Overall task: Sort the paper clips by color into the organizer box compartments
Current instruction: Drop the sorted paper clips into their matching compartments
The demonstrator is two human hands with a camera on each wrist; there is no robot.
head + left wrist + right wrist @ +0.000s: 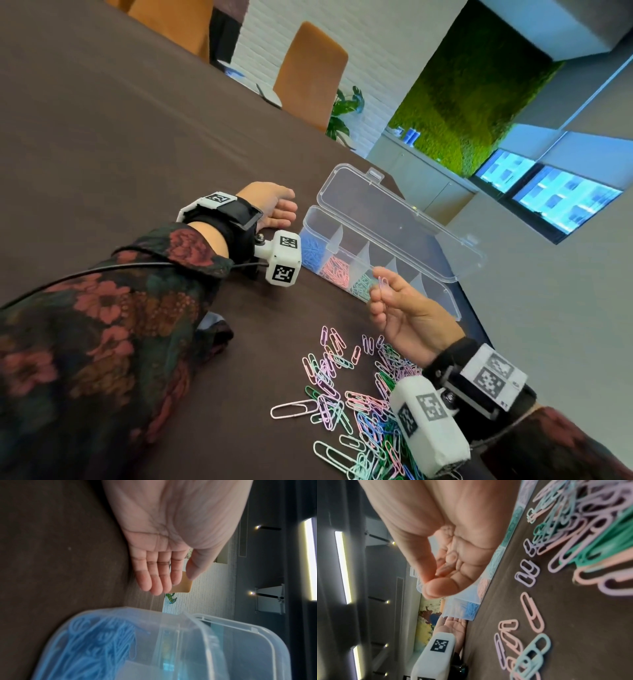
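Observation:
A clear organizer box lies open on the dark table, its lid folded back. From the left end its compartments hold blue clips, pink clips and mint clips. My right hand hovers by the box's near wall and pinches a lilac paper clip between thumb and fingers; the clip shows blurred against the palm. My left hand rests on its edge beside the box's blue end, fingers straight, holding nothing. Loose mixed clips lie in a pile below.
The blue compartment sits close under the left wrist camera. Big pastel clips are scattered on the table right of the box. Orange chairs stand past the far edge. The table's right edge runs just past the box.

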